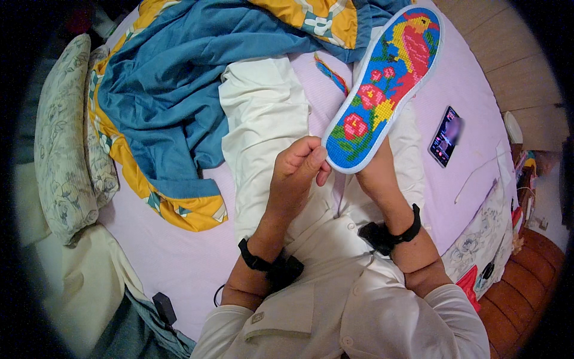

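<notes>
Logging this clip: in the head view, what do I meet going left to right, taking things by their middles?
Floral pillow → small black box-shaped object → left hand → embroidered insole → phone → brown cushioned seat.

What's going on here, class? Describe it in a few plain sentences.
A person on a bed with a lilac sheet has a cross-stitched insole, showing a bird and flowers, raised over their lap. The left hand has its fingers bunched at the near end's edge; the right hand is mostly hidden behind the insole. Multicoloured threads lie beyond, with a lit smartphone to the right.
</notes>
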A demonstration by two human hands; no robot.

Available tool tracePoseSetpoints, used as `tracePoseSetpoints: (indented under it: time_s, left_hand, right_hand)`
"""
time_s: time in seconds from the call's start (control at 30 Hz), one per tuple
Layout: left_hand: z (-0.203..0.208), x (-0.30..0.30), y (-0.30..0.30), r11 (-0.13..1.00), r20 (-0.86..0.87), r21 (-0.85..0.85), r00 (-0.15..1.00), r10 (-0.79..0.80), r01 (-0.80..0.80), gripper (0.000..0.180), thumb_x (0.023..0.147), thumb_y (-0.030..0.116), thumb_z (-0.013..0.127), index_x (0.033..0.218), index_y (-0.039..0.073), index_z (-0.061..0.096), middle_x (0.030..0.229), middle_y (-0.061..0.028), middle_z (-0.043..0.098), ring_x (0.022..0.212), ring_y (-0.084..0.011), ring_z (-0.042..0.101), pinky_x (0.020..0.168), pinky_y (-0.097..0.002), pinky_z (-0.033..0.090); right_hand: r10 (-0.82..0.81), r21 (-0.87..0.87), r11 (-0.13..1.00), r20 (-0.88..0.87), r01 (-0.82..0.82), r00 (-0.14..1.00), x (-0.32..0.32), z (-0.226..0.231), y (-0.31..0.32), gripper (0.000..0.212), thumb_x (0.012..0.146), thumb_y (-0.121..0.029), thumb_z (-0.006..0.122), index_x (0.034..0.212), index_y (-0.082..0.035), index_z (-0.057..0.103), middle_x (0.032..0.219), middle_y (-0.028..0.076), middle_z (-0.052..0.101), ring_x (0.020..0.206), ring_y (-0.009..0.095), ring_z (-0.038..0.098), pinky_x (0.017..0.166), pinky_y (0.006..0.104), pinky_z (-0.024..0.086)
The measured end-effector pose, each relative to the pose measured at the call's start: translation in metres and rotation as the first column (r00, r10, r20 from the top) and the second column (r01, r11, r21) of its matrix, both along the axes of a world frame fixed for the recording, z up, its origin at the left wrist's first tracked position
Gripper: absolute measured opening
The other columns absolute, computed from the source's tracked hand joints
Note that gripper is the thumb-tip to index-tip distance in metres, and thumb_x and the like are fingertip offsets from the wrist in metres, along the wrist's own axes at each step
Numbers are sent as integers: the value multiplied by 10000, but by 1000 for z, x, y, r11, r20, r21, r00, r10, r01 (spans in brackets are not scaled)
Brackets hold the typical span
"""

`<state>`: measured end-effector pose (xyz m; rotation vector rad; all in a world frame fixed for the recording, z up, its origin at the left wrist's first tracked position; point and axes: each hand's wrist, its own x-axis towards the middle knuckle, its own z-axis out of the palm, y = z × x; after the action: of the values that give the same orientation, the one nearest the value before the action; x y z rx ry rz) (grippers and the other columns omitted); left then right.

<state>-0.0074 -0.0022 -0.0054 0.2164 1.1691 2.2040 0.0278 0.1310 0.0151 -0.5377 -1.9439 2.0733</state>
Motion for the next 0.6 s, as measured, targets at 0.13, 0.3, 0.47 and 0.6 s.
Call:
tracePoseSetpoints:
  time_s: [0.13,0.3,0.47,0.6]
  left_hand:
    - [0,1,2,1000,13,-6,1000,-3,3,150,911,145,488,859,13,537,670,1,495,571,-50,412,533,-177,333]
    - [7,0,3,979,221,202,974,-43,-2,157,922,190,439,908,39,482,646,24,405,515,-56,341,498,-202,300]
    - [-4,-8,-3,780,377,625,873,-311,8,108,912,167,388,847,97,438,693,25,391,494,-73,333,526,-217,298]
    - [-6,-9,-6,708,416,706,817,-398,-14,106,905,170,399,822,113,431,693,27,391,486,-73,327,512,-217,295]
  right_hand:
    - [231,499,848,-44,-178,972,1,-18,-2,254,746,-53,632,979,-9,540,957,114,583,890,244,565,757,335,452]
    - [103,651,759,-147,18,984,-11,-16,-7,191,776,-73,582,949,-9,534,930,185,540,886,369,520,763,407,427]
    - [175,702,712,-152,-19,973,-11,8,-7,62,845,-56,511,903,-36,503,782,170,505,750,357,521,620,407,411]
    - [244,728,674,-58,-126,968,-7,17,-9,101,799,-36,534,893,-47,497,747,140,541,725,331,560,584,388,441]
